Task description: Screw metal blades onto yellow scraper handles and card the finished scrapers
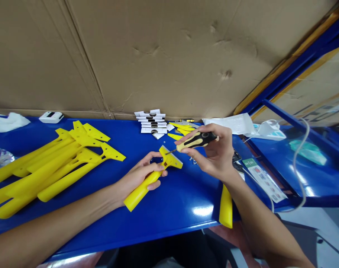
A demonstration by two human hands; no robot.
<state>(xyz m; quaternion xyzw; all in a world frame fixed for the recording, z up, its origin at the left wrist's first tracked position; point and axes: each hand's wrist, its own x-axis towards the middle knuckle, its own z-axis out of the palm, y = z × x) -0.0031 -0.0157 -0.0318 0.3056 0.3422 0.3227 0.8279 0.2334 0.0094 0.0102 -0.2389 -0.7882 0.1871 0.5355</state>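
Observation:
My left hand [147,172] is closed round the neck of a yellow plastic scraper [140,191], whose wide head points away and to the right. A pale strip runs along the head's far edge. In my right hand [218,150] is a screwdriver [196,141] with a cream and black handle. Its tip meets the scraper head near the left corner, at a screw hole as far as I can see. Small screws [193,160] lie on the table beneath my right hand, partly hidden by it.
Several yellow scraper handles [60,160] are piled at left. Small folded cards [152,123] and flat yellow pieces [183,128] lie at the back. Another yellow handle [226,208] juts over the front edge of the blue table [175,212]. A white cable [303,149] hangs at right.

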